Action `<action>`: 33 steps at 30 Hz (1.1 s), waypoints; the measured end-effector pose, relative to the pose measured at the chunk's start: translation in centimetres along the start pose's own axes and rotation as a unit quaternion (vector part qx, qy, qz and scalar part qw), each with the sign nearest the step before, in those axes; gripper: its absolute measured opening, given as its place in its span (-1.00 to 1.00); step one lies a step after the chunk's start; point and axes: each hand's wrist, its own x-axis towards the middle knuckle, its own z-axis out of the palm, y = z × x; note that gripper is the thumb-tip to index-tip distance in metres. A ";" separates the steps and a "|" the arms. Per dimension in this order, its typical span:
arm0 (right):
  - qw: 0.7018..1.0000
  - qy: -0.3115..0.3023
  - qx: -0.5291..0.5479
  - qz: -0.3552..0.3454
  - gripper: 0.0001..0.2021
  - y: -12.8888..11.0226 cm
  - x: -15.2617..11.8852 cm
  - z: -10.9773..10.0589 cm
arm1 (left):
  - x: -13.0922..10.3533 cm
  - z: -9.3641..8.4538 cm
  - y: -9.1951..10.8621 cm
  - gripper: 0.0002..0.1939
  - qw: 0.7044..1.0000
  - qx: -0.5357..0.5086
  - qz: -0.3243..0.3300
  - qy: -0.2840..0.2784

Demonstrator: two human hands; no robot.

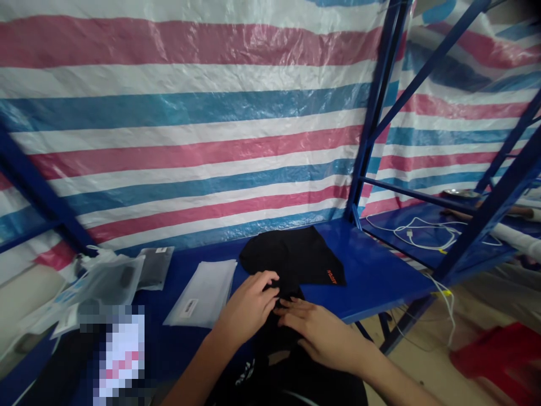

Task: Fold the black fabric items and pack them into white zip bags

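Note:
A black cloth piece (310,256) with small orange lettering lies flat on the blue table, just beyond my hands. Between my hands, at the table's front edge, is more black cloth (268,337); I cannot tell whether it joins the flat piece. My left hand (249,304) has its fingers curled over this cloth from the left. From the right, my right hand (316,330) grips it with bent fingers, the thumb lower down. The fingertips of both hands nearly meet, and dark clothing below blends with the cloth.
Left of my hands lies a stack of frosted plastic bags (207,293) with a barcode label. Further left are a packed dark item (156,268) and more clear packaging (112,282). Blue frame posts (374,113) flank the table (359,265). White cables (422,234) and a red stool (502,355) are at right.

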 end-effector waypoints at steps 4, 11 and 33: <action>1.000 0.010 0.000 -0.008 -0.36 -0.4 0.2 -0.1 | -1.7 0.2 0.7 -0.53 0.998 0.025 0.035 -0.043; 0.997 0.035 -0.067 0.006 -0.44 -0.3 -0.4 1.2 | -2.8 0.7 0.5 -0.28 0.995 0.068 0.024 -0.075; 0.995 0.043 -0.062 -0.066 -0.76 2.4 3.5 -4.7 | -4.6 0.4 1.4 -0.61 0.989 -0.094 -0.103 -0.043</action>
